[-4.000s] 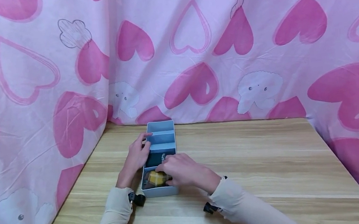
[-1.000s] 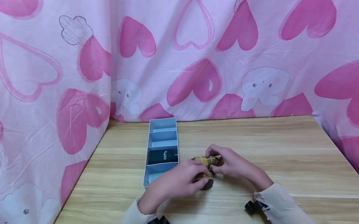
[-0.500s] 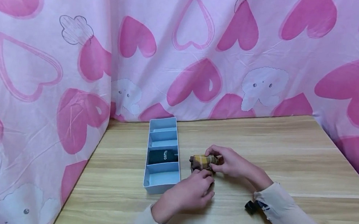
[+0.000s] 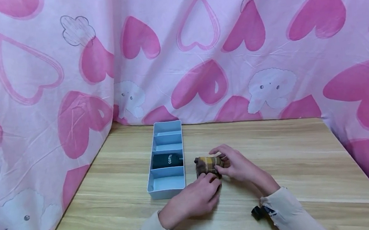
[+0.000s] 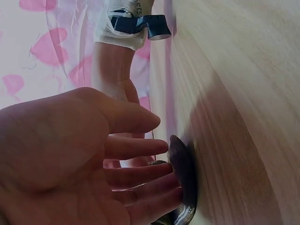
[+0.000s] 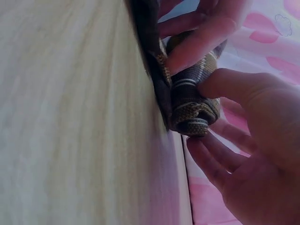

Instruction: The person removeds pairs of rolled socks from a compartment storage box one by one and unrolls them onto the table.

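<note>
A brown and yellow plaid cloth, partly rolled up, lies on the table just right of a pale blue divided box. My right hand holds the roll at its right end; in the right wrist view, the thumb is on one side of the rolled plaid cloth and the fingers on the other. My left hand is at the near edge of the cloth. The left wrist view shows its fingers extended, fingertips on a dark flap of the cloth against the tabletop.
A folded black cloth item with white lettering sits in the box's second compartment from the front. The other compartments hold nothing. A pink heart-patterned curtain hangs along the back and sides of the wooden table.
The plaid cloth has left the box's front compartment for the table. My left hand went from the box's side to the cloth, then drew back toward its near edge.
</note>
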The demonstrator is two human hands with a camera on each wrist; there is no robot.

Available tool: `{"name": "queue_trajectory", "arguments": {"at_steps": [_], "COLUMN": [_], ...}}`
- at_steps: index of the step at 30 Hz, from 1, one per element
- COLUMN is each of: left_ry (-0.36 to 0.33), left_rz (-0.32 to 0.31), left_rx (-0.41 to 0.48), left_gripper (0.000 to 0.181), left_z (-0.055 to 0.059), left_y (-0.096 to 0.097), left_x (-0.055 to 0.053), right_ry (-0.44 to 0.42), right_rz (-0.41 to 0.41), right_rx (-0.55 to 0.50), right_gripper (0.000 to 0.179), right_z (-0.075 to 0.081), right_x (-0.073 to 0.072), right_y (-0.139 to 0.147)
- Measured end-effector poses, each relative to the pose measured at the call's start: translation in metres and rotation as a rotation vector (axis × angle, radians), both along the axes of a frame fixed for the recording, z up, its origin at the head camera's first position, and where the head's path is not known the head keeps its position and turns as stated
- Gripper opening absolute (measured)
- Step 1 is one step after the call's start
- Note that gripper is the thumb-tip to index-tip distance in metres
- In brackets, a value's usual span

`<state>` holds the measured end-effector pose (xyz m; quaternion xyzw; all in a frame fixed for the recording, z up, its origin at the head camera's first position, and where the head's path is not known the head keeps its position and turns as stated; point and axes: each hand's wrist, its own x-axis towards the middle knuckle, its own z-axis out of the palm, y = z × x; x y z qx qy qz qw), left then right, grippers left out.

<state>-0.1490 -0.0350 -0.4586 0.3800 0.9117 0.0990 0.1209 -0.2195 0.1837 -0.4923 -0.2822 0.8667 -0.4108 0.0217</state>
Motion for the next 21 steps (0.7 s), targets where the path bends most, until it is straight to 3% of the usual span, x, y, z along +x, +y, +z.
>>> {"name": "queue_trajectory", "arguments": {"at_steps": [5, 9, 13, 21], "left_ry": [0.063, 0.064, 0.050, 0.026], "left_rz": [0.014, 0.092, 0.158, 0.150], "left_rx": [0.035, 0.055, 0.056, 0.050], "left_gripper": [0.037, 0.031, 0.028, 0.028], "left_z": [-0.0028, -0.0056, -0.0073, -0.0082], "left_y": [0.0004, 0.0025, 0.0043, 0.0037], "left_x": [-0.0034, -0.0037, -0.0010, -0.0024], "right_ry": [0.090, 0.121, 0.140, 0.131], "right_rz": [-0.002, 0.011, -0.004, -0.050], "right_rx": [-0.002, -0.007, 0.054, 0.115], "right_gripper": [0.027, 0.023, 0.028, 0.040], "right_z": [-0.0014, -0.0025, -0.0044, -0.0053], "right_x": [-0.0007, -0.0018, -0.0023, -0.0020], "right_y": [-0.0007, -0.0020, -0.0032, -0.0066]}}
